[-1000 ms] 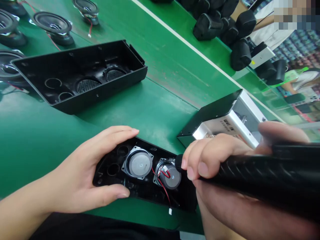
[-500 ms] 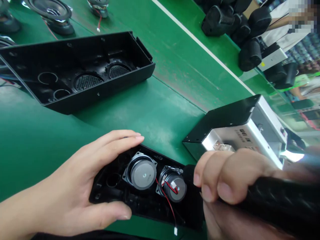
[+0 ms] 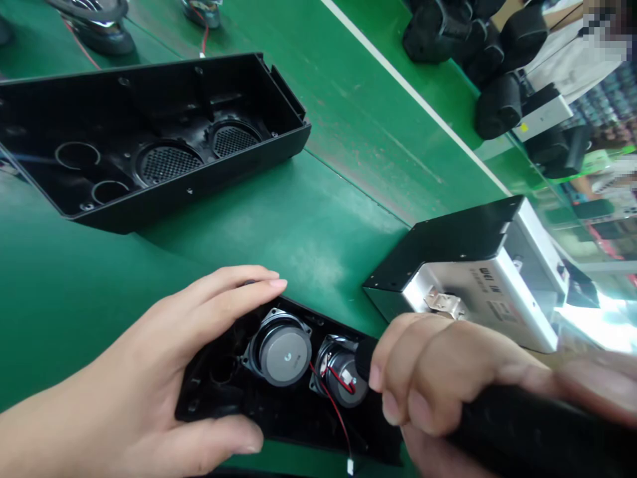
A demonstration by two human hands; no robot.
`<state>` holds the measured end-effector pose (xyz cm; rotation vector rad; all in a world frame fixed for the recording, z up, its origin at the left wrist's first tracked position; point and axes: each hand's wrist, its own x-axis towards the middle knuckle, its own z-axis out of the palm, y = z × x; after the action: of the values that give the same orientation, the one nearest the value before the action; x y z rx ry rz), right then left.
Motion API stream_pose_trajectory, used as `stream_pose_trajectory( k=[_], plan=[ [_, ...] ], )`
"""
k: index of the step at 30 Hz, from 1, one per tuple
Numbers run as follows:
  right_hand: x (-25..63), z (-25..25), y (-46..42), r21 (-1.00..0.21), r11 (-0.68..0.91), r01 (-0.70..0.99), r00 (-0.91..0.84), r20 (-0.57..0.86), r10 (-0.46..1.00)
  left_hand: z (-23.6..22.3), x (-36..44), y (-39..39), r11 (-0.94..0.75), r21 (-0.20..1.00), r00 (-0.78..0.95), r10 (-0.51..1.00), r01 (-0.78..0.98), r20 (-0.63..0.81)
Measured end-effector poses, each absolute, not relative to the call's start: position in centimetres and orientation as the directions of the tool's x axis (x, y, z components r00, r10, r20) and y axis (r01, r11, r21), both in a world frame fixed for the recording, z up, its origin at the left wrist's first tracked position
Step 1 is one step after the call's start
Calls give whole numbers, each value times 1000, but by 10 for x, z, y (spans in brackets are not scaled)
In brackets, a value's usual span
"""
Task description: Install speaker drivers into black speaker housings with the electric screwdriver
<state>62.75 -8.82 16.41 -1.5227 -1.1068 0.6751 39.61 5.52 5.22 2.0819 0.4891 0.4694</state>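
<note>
My left hand (image 3: 164, 378) grips a black plastic speaker housing half (image 3: 288, 415) by its left end, fingers over the far edge and thumb on the near side. Two round drivers sit inside it: a grey-backed speaker (image 3: 286, 356) and, to its right, another speaker (image 3: 348, 380) with a red and black wire ending in a white connector (image 3: 350, 467). My right hand (image 3: 432, 372) is wrapped round a black electric screwdriver (image 3: 537, 425). Its knurled collar is over the right speaker's upper right corner; the bit's tip is hidden.
A larger open black case (image 3: 164, 126) with two mesh grilles lies beyond my hands. At the right stands a silver and black box (image 3: 468, 279) marked WEI IN. Loose speakers (image 3: 94, 26) are at the far left; black units (image 3: 497, 109) and a person are across the table.
My right hand and the screwdriver have moved a little left, nearer the right speaker. My left hand keeps its hold on the housing. The view has shifted slightly.
</note>
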Motion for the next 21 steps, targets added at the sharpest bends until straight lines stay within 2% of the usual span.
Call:
stream_pose_trajectory(
  k=[3,6,8,12,14,18,21],
  plan=[
    [630,164,-92,-967,-40,252,433,75,898,52,397,60,-512,848,854,495,137,161],
    [621,155,-88,-967,135,214,553,234,800,52,397,68,-566,820,886,419,84,199],
    [616,149,-84,-944,259,206,569,331,753,54,397,73,-598,799,904,372,60,211],
    [616,140,-81,-915,350,202,507,404,761,54,400,74,-594,804,895,372,27,245],
    [616,133,-78,-898,382,217,549,436,714,52,402,71,-576,817,879,394,7,270],
    [610,127,-67,-892,412,184,613,432,662,48,404,71,-567,824,861,424,12,279],
    [614,146,-73,-909,375,183,640,399,657,48,402,73,-603,797,879,396,32,264]
  ],
)
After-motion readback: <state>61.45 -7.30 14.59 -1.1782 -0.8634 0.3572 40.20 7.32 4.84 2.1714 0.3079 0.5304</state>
